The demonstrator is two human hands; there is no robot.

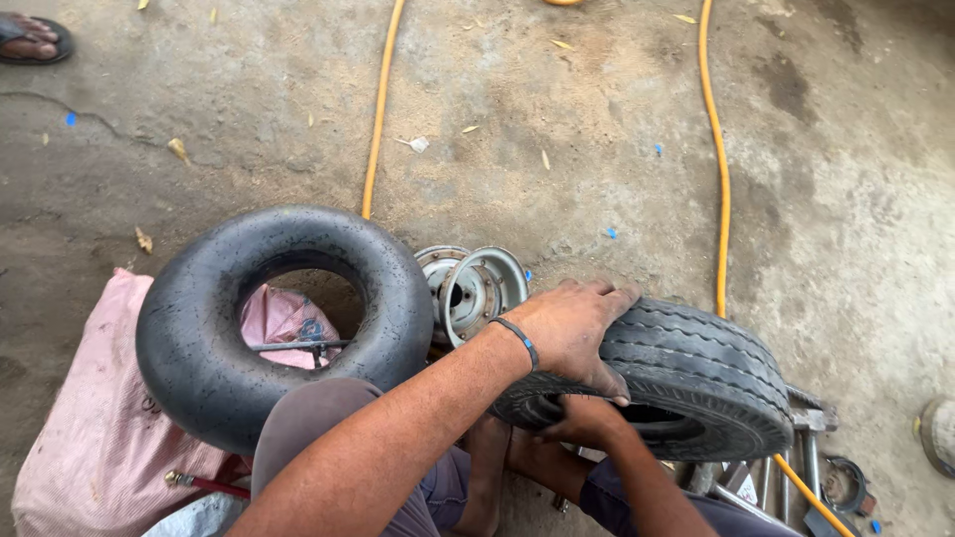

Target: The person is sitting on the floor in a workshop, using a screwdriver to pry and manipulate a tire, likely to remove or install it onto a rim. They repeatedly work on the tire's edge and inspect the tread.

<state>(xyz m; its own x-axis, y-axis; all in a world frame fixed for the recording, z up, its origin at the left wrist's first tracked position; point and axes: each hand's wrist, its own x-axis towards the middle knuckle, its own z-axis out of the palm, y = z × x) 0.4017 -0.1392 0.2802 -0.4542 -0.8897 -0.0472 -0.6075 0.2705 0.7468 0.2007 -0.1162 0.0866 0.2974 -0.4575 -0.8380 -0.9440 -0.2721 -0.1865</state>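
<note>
A small black ribbed tyre [696, 373] lies tilted on the ground at the lower right. My left hand [569, 333], with a dark band on its wrist, lies over the tyre's near tread and sidewall, thumb pressed down on the rubber. Below it, my right hand [582, 423] grips the tyre's inner edge at the hole, fingers curled under the bead. An inflated black inner tube [199, 328] leans against my knee at the left, its valve stem [298, 346] pointing into the opening. A grey metal wheel rim [476, 288] stands between the tube and the tyre.
A pink woven sack [90, 438] lies under the tube, with a red-handled tool [204, 484] on it. Two yellow hoses [718, 199] run across the concrete floor. Metal tools and parts [816, 467] lie at the lower right. Another person's sandalled foot [30, 38] shows top left.
</note>
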